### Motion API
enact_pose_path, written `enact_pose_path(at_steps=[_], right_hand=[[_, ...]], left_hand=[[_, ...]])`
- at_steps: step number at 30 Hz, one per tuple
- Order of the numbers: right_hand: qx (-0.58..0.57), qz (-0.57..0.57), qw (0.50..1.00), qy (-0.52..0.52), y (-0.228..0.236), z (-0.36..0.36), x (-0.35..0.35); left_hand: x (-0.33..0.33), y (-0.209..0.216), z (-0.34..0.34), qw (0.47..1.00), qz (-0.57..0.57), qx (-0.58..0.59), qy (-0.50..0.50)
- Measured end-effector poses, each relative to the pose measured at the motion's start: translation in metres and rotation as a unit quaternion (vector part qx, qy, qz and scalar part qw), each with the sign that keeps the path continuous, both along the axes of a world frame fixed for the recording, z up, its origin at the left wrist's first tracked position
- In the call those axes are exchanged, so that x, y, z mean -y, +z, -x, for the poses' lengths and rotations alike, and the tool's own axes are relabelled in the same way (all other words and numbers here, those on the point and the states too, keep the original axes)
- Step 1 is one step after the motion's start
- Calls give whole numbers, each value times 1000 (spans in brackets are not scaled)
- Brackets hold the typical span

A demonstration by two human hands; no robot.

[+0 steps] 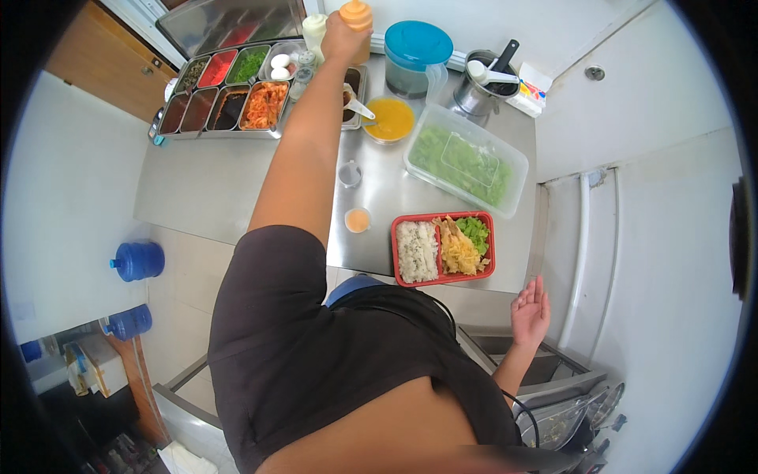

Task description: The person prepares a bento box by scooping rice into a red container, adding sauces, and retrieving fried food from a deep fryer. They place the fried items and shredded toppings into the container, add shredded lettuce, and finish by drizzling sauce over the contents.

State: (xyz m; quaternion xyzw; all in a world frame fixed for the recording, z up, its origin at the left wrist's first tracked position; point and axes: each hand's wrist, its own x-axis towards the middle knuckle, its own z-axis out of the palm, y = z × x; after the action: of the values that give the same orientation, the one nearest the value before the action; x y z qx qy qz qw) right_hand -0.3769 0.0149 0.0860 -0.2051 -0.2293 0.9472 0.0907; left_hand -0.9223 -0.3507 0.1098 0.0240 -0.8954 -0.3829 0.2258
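Observation:
At the far edge of the steel counter, my left hand (341, 39) is wrapped round a squeeze bottle (357, 16) with an orange top. My right hand (530, 312) is held off the counter's near right side, palm up, fingers stretched out, holding nothing. Close to it lies a red divided lunch box (442, 280) with white rice (417, 251) on the left and battered fried food (459, 251) with green lettuce (474, 231) on the right. Left of the box stand a small cup of pale orange sauce (358, 220) and a small clear cup (350, 174).
Several metal pans of toppings (264, 106) stand far left, beside a white squeeze bottle (313, 31). A bowl of yellow liquid (390, 120), a blue-lidded pitcher (417, 46), a metal pot (474, 96) and a clear box of greens (466, 162) occupy the far right.

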Motion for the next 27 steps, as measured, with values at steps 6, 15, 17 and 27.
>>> enact_pose_path(at_steps=[6, 15, 17, 27], right_hand=[[41, -23, 999, 0, -1, -9, 7], [32, -70, 996, 44, -2, 20, -1], [47, -62, 996, 41, -4, 26, -4], [52, -110, 989, 88, 10, 76, 11]], left_hand=[[3, -34, 11, 998, -17, 59, 20], [60, -22, -88, 977, 136, -114, 121], [81, -20, -117, 976, 162, 39, 141], [99, -26, -133, 971, 171, 135, 94]])
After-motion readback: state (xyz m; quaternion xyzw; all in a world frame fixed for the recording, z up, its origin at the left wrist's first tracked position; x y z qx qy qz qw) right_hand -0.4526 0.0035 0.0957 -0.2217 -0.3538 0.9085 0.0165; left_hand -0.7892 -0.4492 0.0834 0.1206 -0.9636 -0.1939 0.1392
